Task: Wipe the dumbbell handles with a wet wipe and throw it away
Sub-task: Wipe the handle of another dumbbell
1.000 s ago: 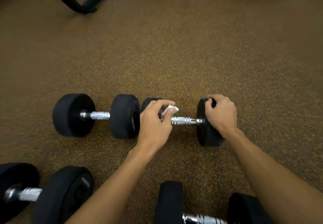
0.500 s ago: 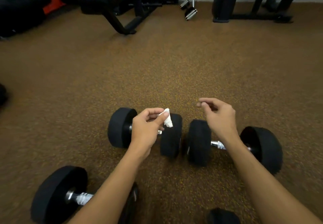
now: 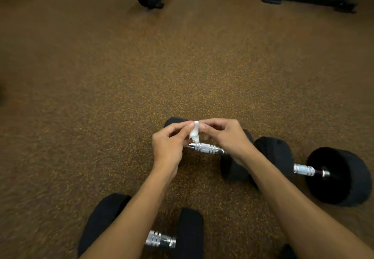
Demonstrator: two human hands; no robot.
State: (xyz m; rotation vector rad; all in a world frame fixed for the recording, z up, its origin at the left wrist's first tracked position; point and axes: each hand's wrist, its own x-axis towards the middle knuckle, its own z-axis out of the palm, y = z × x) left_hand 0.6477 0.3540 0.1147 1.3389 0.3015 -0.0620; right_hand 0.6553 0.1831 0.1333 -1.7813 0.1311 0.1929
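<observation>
I pinch the wet wipe [image 3: 194,131] between my left hand [image 3: 169,151] and right hand [image 3: 222,137], just above a dumbbell handle [image 3: 206,148] at 6 o'clock of centre; I judge wiping unfinished, with disposal to come and no bin in view.

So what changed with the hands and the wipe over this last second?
The right hand let go of the dumbbell's end weight and came across to pinch the wet wipe together with the left hand. The wipe has lifted off the handle and now hangs just above it. The left hand kept its hold on the wipe, and the dumbbells stayed on the floor.
</observation>
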